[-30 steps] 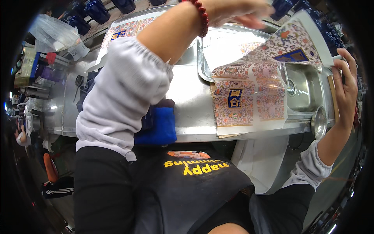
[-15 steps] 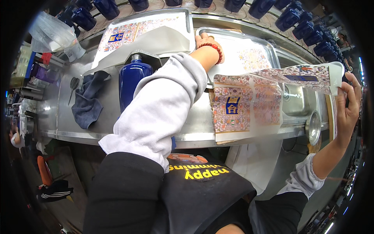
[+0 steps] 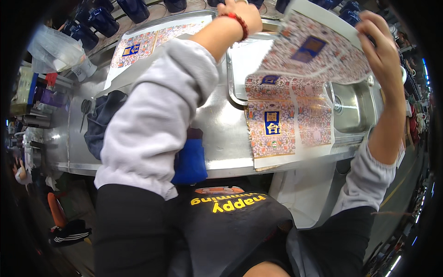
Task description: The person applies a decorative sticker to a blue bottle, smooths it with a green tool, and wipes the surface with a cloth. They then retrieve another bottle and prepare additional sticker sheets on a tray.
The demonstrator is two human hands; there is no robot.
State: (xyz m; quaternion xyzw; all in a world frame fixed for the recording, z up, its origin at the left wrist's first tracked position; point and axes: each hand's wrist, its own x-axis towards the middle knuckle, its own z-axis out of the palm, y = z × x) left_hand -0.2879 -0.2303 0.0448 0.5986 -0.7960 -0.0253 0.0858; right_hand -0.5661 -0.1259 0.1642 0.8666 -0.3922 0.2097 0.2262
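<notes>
My right hand (image 3: 380, 48) pinches the edge of a patterned decal sheet (image 3: 318, 51), which hangs raised and tilted above the counter. My left hand (image 3: 244, 18) is at the far side of a metal tray (image 3: 236, 94), apart from the sheet; its fingers are blurred and partly cut off by the upper edge of the view. A red bead bracelet (image 3: 241, 23) circles that wrist. Similar patterned sheets (image 3: 315, 134) lie stacked at the counter's front, right of the tray. Inside the tray is a white surface. My left sleeve covers part of the counter.
Another tray at the back left holds a printed sheet (image 3: 138, 46). A dark cloth (image 3: 104, 122), scissors (image 3: 86, 107) and a blue cloth (image 3: 190, 159) lie on the metal counter (image 3: 217, 138). A sink (image 3: 353, 113) is at right. Several dark blue bottles (image 3: 104, 22) line the back.
My right hand has lifted the sheet up and leftward off the tray. The left hand has moved from the tray toward the far edge. My left arm now hides the blue bottle.
</notes>
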